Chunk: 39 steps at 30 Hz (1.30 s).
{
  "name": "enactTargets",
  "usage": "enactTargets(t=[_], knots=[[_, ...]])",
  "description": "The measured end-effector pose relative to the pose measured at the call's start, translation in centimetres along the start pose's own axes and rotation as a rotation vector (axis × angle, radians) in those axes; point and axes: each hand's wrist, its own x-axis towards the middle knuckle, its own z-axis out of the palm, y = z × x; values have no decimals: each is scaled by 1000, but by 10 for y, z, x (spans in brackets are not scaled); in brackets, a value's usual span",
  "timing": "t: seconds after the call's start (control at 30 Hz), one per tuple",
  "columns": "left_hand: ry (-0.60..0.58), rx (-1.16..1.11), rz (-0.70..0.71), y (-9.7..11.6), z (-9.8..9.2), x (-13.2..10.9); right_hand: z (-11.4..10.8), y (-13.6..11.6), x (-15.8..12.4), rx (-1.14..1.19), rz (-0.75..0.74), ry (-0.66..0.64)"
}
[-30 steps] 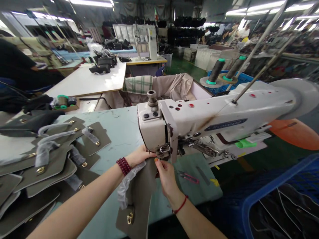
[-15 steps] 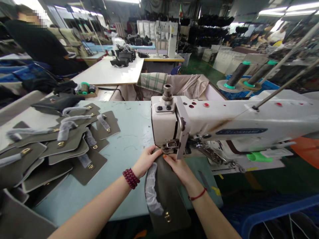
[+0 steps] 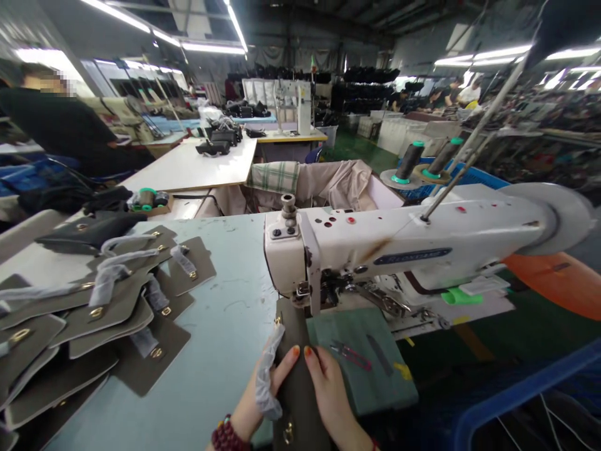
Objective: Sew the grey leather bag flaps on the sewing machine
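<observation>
A long olive-grey leather piece (image 3: 297,369) with a gold clasp and a plastic-wrapped strap lies under the head of the white sewing machine (image 3: 375,247). My left hand (image 3: 263,394) rests on its left side by the plastic wrap, fingers stretched flat along it. My right hand (image 3: 328,391) presses on its right side, fingers flat and pointing toward the needle. Both hands sit close together at the table's front edge, a short way back from the presser foot (image 3: 303,291).
A pile of similar olive pieces with gold clasps (image 3: 94,307) covers the left of the pale blue table (image 3: 225,326). Small red snips (image 3: 350,354) lie on a green mat right of the needle. Thread cones (image 3: 408,160) stand behind the machine. A person in black (image 3: 61,125) sits far left. A blue bin (image 3: 526,401) is lower right.
My hands have drawn back from the presser foot toward me along the leather piece. The view has shifted, so more of the piece now lies flat ahead of my fingers.
</observation>
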Motion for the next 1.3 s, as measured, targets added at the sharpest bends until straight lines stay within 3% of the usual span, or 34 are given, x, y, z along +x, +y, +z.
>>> enactTargets(t=[0.17,0.33,0.57,0.77,0.9,1.3], knots=[[30,-108,-168,32,11,3,-3,-23,-8,-154,-100,36],[52,-302,-320,38,13,-4,-7,-29,-8,-199,-106,35],[66,-327,-277,43,15,-1,-5,-26,-1,-193,-107,12],[-8,-213,-189,42,7,11,-3,-35,12,-188,-125,8],[-54,-284,-188,44,4,21,-1,-38,22,-195,-126,12],[-18,-262,-132,54,-1,49,5,-48,50,-170,-158,-4]])
